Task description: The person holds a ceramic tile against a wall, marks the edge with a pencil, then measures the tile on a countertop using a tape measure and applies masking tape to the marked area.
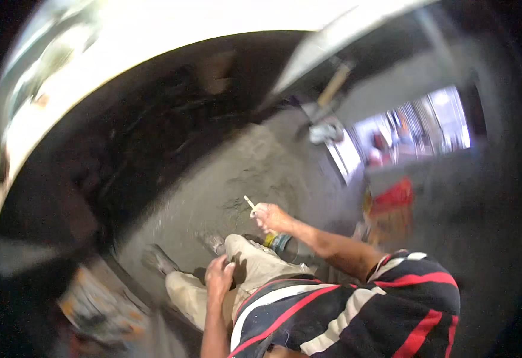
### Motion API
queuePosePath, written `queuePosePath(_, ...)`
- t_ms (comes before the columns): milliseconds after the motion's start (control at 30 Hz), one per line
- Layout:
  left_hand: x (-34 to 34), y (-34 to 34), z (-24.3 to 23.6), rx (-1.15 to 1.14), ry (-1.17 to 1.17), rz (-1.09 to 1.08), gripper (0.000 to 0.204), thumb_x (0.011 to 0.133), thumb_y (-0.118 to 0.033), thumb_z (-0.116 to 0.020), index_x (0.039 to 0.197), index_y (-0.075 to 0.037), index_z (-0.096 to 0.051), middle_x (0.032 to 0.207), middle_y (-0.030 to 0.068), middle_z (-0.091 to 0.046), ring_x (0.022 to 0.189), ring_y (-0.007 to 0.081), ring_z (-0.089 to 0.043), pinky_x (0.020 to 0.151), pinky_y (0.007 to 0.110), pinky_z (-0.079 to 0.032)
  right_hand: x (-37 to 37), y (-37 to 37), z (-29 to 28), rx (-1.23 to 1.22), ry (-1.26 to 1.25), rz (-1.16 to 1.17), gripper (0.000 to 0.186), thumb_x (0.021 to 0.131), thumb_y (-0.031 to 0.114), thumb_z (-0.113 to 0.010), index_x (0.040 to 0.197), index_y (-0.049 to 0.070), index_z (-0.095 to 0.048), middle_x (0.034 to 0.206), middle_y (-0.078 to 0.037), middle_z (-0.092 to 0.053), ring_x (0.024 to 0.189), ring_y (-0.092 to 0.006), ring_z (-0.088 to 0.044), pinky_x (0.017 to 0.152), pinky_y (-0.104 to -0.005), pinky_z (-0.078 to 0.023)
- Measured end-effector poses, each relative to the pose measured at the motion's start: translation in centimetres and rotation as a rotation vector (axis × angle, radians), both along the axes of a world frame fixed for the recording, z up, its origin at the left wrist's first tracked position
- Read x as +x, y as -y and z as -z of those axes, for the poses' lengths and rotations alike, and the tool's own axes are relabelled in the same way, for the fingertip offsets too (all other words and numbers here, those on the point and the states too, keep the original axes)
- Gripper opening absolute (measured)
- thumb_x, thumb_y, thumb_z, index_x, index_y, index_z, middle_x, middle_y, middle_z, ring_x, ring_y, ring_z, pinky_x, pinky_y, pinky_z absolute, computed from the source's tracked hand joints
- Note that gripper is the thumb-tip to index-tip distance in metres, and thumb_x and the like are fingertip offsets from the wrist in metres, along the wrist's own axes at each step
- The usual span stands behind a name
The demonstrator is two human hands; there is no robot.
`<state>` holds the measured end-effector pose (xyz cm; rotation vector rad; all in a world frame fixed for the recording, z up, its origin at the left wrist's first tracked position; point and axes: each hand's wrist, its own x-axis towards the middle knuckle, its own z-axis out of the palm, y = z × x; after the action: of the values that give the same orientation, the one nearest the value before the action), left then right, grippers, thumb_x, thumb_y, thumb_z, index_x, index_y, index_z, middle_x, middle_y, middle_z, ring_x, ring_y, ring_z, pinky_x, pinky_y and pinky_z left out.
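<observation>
My right hand (271,218) is closed around a short pale stick (249,202), whose tip points up and to the left over the grey floor. What kind of stick it is cannot be made out. My left hand (218,274) hangs over my lap beside the right knee of my beige trousers (252,258). Its thumb stands apart from the loosely bent fingers, and nothing shows in it. Below the right hand, a small yellow and teal container (279,241) sits close to my right leg, partly hidden.
A large dark mass with a curved edge (171,101) fills the upper left. To the right are a red and brown bag (392,209) and a bright opening (416,128). An orange-patched sheet or sack (103,304) lies at the lower left. Much is blurred.
</observation>
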<state>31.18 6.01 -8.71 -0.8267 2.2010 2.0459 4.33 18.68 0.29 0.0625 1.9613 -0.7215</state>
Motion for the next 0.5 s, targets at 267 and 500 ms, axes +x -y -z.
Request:
queuePosePath(267,7.3,10.9,25.6,-0.430,-0.081,0.564,0.049,0.100,-0.029,-0.059,0.144,-0.008,-0.054,0.125,0.0243,-0.065,0.116,0.0410,-0.061,0.090,0.055,-0.049,6.2,-13.6,12.3,-0.062,-0.336,-0.376,0.036,0.086,0.038,-0.068,0.091,0.003,-0.073,0.082,-0.019,-0.072,0.071,-0.0290,-0.065,0.067,-0.0473,-0.050)
queuePosePath(500,-0.7,18.4,21.2,-0.361,0.305,0.992,0.051,0.100,-0.031,-0.060,0.145,-0.009,-0.052,0.126,0.0218,-0.065,0.116,0.0395,-0.061,0.090,0.054,-0.049,24.9,-15.4,16.5,0.124,-0.181,0.015,0.036,0.081,0.037,-0.067,0.100,0.007,-0.076,0.093,-0.020,-0.075,0.082,-0.0368,-0.070,0.074,-0.0488,-0.054)
